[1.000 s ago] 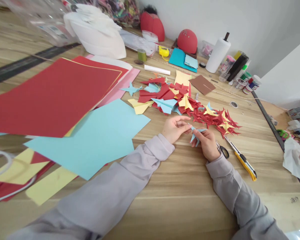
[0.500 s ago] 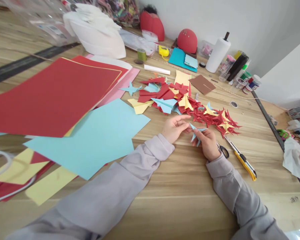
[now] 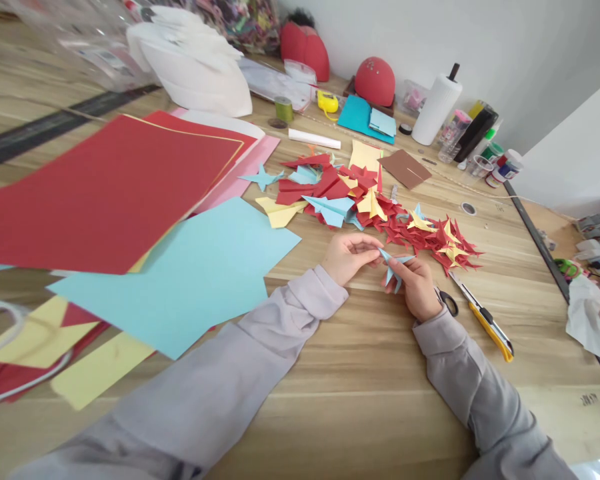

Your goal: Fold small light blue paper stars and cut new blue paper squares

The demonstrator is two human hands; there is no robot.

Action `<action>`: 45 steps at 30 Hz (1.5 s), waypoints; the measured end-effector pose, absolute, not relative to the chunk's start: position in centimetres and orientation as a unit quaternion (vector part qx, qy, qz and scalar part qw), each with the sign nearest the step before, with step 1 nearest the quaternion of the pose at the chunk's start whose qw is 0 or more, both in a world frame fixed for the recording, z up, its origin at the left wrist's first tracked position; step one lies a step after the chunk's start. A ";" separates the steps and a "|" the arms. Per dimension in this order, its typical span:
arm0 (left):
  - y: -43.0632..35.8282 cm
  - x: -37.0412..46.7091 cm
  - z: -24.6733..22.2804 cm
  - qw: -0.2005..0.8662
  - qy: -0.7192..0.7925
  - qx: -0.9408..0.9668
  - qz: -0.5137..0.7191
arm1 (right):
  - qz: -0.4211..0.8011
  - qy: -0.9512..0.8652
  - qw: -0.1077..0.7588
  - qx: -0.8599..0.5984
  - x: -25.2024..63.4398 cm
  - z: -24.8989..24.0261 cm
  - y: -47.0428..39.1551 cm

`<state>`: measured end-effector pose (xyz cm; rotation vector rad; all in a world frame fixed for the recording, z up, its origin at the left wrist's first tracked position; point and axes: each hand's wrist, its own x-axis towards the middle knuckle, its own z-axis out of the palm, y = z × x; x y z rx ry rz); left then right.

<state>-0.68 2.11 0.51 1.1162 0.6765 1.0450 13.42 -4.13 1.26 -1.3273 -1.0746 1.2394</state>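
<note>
A small folded light-blue paper star (image 3: 395, 264) with pointed arms is between my hands, raised over the table. My right hand (image 3: 417, 288) grips its body between thumb and fingers. At its left tip, the thumb and fingers of my left hand (image 3: 349, 257) are pinched together. Just beyond my hands lies a heap of folded paper pieces (image 3: 393, 230), mostly red, with some yellow and blue ones. Beside my right wrist are dark-handled scissors (image 3: 449, 303), partly hidden by that hand. A yellow utility knife (image 3: 485, 322) lies to their right.
Large red sheets (image 3: 110, 187) and a notched blue sheet (image 3: 190, 280) cover the table's left side. Yellow strips (image 3: 103, 369) lie in front of them. Toward the wall stand a yellow tape measure (image 3: 327, 101), a red dome (image 3: 375, 81), a white roll (image 3: 437, 110) and several bottles.
The fingers of my left hand have curled in slightly at the star's tip. My right hand and the other things look almost the same.
</note>
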 end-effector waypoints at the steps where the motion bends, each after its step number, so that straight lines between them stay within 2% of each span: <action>1: 2.2 -0.8 0.6 0.668 0.302 0.503 0.457 | 0.517 -0.438 0.491 -0.547 13.5 1.3 -4.1; 8: 3.0 -1.6 0.8 0.681 0.280 0.546 0.400 | 0.549 -0.411 0.486 -0.542 13.8 1.4 -4.1; 45: 3.2 -1.6 0.3 0.732 0.234 0.530 0.360 | 0.542 -0.426 0.485 -0.538 13.7 1.4 -4.0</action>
